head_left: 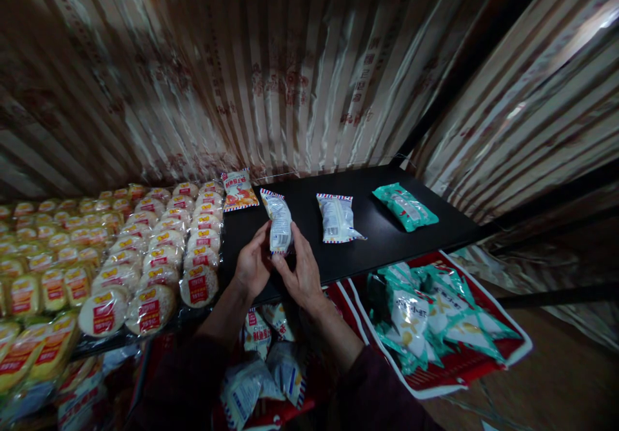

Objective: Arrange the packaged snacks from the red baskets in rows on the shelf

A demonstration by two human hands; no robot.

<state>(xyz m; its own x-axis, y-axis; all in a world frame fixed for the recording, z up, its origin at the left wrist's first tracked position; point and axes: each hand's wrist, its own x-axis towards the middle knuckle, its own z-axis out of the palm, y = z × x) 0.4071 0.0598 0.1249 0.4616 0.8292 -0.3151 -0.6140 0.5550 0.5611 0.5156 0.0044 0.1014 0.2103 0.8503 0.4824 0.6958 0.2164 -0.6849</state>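
Note:
Between my two hands, above the black shelf (pixel 300 202), is a white snack bag (pixel 280 223) with striped edges, its printed side up. My left hand (pixel 255 260) holds its left lower edge and my right hand (pixel 302 266) holds its right lower edge. Left of it on the shelf lies an orange and white bag (pixel 240 190) near the curtain. To the right rests another white striped bag (pixel 337 217), and farther right a green bag (pixel 405 207). Neither of my hands touches these three bags.
Rows of wrapped round cakes (pixel 162 257) cover the shelf's left part. Below the front edge are a red basket of green bags (pixel 512 350) and another red basket (pixel 314 392) of white bags. A pleated curtain (pixel 290 63) hangs behind; a dark bar (pixel 478 50) slants at right.

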